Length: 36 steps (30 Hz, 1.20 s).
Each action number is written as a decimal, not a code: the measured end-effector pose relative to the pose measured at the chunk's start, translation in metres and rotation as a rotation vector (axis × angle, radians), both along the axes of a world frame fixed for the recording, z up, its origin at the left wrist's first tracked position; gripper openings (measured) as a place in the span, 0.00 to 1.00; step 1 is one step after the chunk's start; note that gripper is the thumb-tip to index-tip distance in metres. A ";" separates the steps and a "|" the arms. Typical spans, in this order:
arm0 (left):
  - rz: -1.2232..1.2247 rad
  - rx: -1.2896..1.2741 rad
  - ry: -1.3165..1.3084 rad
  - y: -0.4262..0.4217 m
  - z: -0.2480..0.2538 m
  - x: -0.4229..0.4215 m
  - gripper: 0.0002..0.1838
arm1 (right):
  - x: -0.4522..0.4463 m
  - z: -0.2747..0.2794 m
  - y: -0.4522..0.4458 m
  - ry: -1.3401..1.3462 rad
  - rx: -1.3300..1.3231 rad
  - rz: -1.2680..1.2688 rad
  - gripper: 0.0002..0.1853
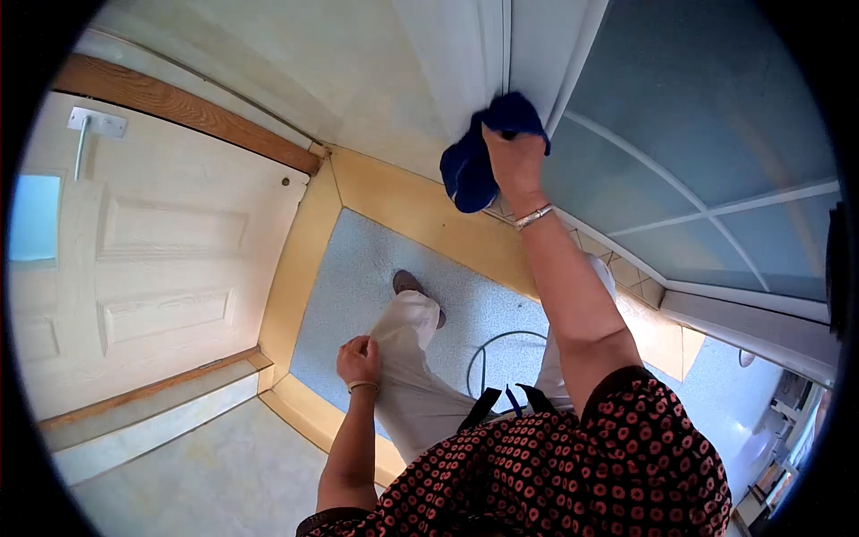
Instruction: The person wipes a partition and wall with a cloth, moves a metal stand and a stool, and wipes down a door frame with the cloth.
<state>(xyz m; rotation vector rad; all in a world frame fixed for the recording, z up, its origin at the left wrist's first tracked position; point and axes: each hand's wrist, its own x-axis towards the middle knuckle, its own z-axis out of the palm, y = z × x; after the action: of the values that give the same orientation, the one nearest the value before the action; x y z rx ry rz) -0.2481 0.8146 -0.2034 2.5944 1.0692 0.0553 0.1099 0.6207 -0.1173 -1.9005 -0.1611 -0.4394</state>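
Observation:
A dark blue cloth [472, 168] is bunched in my right hand [517, 166], pressed against the white frame [465, 63] beside a frosted glass panel [689, 116]. Part of the cloth hangs down to the left of the hand. My left hand [359, 361] is near my thigh, its fingers curled in; whether anything is inside them is hidden. A bracelet circles each wrist.
A cream door [170, 233] with a metal handle [85, 143] stands at the left. Speckled blue-grey floor [353, 268] has a yellow border [385, 192]. A thin dark cable [484, 362] curves across the floor between my legs. Tiled edging runs below the glass.

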 end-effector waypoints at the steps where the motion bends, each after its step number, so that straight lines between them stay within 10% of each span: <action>1: 0.006 -0.004 0.008 -0.001 0.003 0.000 0.10 | -0.002 -0.013 -0.002 -0.007 0.020 0.004 0.08; 8: 0.019 -0.019 0.038 -0.004 0.008 0.008 0.10 | 0.008 -0.041 -0.005 -0.024 -0.006 0.045 0.09; 13: 0.010 0.017 0.042 -0.004 0.006 0.005 0.11 | 0.008 0.058 -0.005 -0.345 -0.174 0.022 0.05; 20: 0.012 0.008 0.024 -0.004 0.008 0.011 0.11 | 0.008 -0.057 -0.002 -0.056 -0.176 0.008 0.08; 24: 0.042 0.000 0.070 -0.004 0.008 0.007 0.12 | 0.003 -0.046 -0.005 0.128 -0.308 0.004 0.09; 30: 0.049 0.020 0.076 -0.003 0.004 0.009 0.12 | 0.012 0.050 -0.004 -0.403 -0.138 0.013 0.07; 36: 0.033 0.003 0.121 -0.002 0.006 0.014 0.12 | 0.009 -0.025 0.000 -0.255 -0.221 -0.027 0.06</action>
<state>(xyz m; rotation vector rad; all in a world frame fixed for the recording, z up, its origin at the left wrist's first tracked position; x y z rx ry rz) -0.2341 0.8126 -0.1974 2.6118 1.1538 -0.0928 0.1187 0.6207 -0.1422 -2.0583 -0.3658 -0.7065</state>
